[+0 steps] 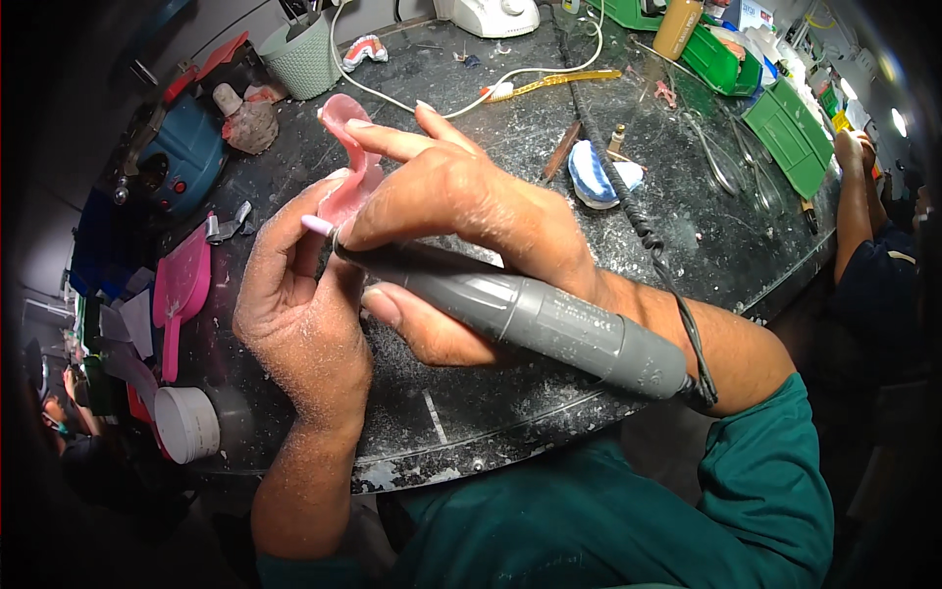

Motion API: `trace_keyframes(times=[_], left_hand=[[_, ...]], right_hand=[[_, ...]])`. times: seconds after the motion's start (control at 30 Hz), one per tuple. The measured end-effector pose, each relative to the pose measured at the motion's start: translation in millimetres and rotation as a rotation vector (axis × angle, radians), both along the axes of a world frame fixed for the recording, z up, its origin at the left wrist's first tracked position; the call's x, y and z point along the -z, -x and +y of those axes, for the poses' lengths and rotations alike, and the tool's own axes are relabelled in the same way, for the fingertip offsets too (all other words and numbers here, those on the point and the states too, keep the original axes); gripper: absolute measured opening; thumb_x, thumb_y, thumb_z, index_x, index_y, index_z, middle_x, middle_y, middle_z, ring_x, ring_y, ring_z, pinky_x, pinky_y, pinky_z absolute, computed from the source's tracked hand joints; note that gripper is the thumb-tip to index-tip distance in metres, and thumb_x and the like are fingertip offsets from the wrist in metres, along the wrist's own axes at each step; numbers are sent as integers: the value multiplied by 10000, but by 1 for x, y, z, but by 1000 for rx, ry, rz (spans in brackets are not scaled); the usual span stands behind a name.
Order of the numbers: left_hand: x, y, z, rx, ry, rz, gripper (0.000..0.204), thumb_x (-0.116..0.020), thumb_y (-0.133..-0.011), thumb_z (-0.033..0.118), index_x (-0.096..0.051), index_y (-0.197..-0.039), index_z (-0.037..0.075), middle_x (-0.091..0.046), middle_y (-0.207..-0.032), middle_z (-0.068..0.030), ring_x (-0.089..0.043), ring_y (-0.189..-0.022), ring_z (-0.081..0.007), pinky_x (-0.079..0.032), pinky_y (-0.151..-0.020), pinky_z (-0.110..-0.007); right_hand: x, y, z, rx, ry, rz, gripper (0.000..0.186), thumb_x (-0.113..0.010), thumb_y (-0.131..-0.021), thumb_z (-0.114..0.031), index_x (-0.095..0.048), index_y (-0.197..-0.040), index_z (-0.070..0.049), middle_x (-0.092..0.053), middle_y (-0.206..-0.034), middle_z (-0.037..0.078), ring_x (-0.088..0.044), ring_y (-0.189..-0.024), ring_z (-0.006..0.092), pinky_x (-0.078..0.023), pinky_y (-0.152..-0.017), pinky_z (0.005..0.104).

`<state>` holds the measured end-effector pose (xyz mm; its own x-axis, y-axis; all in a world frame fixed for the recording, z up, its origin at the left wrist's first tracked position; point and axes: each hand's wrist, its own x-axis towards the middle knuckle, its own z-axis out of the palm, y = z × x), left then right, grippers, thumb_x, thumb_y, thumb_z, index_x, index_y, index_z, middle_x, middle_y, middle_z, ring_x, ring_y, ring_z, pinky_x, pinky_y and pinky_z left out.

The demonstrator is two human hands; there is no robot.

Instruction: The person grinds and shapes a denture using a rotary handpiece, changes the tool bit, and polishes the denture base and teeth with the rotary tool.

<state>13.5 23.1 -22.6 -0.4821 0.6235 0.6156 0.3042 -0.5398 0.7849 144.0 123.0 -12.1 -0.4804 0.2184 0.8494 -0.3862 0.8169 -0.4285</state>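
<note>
A curved pink denture base is held up over the bench by my left hand, its fingers closed around the lower edge. My right hand grips a dark grey rotary handpiece, thumb beneath and fingers over it. At the handpiece's tip, a small pale pink grinding bit sits close by the denture base's lower edge; whether they touch I cannot tell. Some right fingers reach across the pink piece and hide part of it. Whitish dust coats both hands. A coiled black cord trails from the bench to the handpiece's rear.
Right of my hands lie a blue-and-white dental cast, metal pliers and green bins. A yellow toothbrush lies beyond. Leftward are a pink dustpan, white tub and blue machine. Another person's arm shows far right.
</note>
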Motion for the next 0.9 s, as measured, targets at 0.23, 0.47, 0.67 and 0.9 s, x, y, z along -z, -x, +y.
trace_keyframes(times=[0.23,0.47,0.67,0.9], left_hand=[[-5,-3,0,-66,59,-38,383,-601,-805,-195,-630,-1157,-47,-647,-1178,-156,-607,-1138,-222,-482,-1017,-340],[0,6,2,-141,18,162,323,-625,-821,-153,-655,-1118,-30,-668,-1157,-123,-606,-1141,-221,-392,-1107,-417],[-3,10,3,-225,32,255,295,-649,-823,-117,-679,-1088,9,-685,-1139,-98,-615,-1142,-229,-343,-1132,-464],[-2,12,5,-225,-13,332,297,-639,-827,-118,-682,-1088,17,-695,-1121,-98,-621,-1138,-232,-328,-1134,-488]], right_hand=[[0,1,1,-7,-33,23,384,-723,-790,-170,-579,-1137,-92,-637,-1046,65,-595,-1179,297,-263,-1093,663],[-1,-1,1,-7,52,77,340,-726,-785,-134,-600,-1096,-83,-643,-1073,80,-614,-1165,304,-311,-1083,635],[-5,0,0,-19,68,71,304,-706,-766,-108,-605,-1052,-82,-658,-1040,67,-631,-1147,289,-346,-1076,594],[-4,-1,3,-17,72,70,317,-699,-763,-116,-607,-1066,-95,-650,-1049,62,-594,-1214,300,-307,-1100,620]])
